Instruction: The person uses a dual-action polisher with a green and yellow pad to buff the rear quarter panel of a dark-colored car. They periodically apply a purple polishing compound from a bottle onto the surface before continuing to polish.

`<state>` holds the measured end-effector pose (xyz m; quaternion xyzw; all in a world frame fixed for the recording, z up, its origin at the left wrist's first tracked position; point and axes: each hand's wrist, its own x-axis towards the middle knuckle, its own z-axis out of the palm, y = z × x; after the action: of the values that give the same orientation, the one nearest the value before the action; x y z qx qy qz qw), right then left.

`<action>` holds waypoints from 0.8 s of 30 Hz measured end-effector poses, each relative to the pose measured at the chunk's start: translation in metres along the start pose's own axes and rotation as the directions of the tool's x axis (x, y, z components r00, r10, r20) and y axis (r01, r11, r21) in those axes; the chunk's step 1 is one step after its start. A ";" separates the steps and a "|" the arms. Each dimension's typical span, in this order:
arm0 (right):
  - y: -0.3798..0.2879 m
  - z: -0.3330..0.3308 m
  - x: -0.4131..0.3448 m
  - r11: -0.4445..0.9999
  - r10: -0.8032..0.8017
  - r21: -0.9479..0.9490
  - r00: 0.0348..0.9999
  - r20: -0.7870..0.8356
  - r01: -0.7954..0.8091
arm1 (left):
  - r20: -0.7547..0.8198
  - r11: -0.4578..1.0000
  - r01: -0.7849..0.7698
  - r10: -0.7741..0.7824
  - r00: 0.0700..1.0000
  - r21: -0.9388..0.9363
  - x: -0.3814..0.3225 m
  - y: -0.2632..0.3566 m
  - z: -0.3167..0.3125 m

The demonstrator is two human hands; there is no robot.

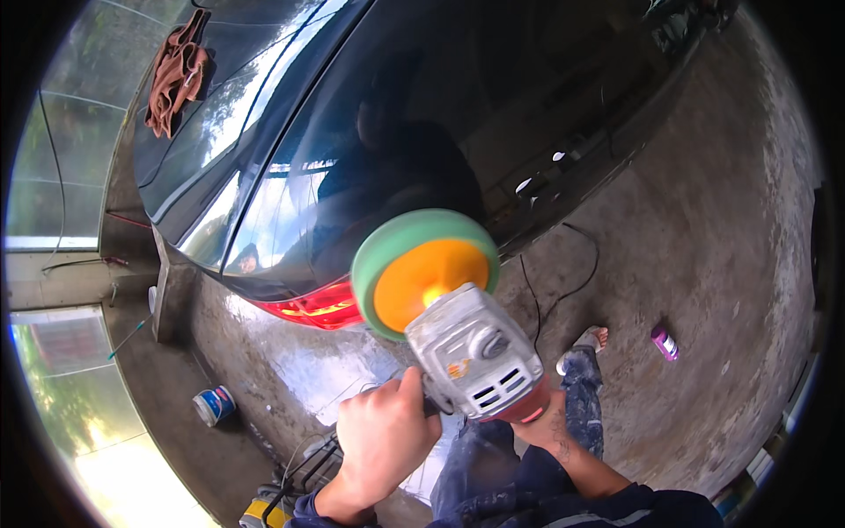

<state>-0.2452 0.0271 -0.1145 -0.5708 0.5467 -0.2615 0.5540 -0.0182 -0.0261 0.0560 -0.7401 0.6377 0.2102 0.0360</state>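
Note:
Both my hands hold an electric rotary polisher (476, 356) with a grey metal gear housing. My left hand (386, 432) is closed round its dark side handle. My right hand (544, 426) grips the red rear body, partly hidden beneath the housing. At the front, a green foam pad (422, 228) on an orange backing (429, 277) looks blurred, as if spinning. The pad overlaps the glossy dark rear panel of a car (409, 152), beside the red tail light (323, 305); whether it touches the paint I cannot tell.
A brown cloth (178, 76) lies on the car at upper left. On the concrete floor stand a paint bucket (214, 405) and a purple bottle (665, 343). A dark cable (591, 270) loops across the floor near my foot. A yellow and black machine (264, 509) sits at lower left.

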 end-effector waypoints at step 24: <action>0.107 -0.001 0.009 0.779 0.217 0.575 0.968 0.130 -0.252 | -0.093 0.987 -0.158 0.155 0.984 -0.025 0.033 0.026 0.030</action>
<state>-0.2798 0.0417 -0.2153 -0.3066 0.4899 -0.3303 0.7462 -0.0482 -0.0521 0.0224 -0.6971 0.6914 0.1886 -0.0216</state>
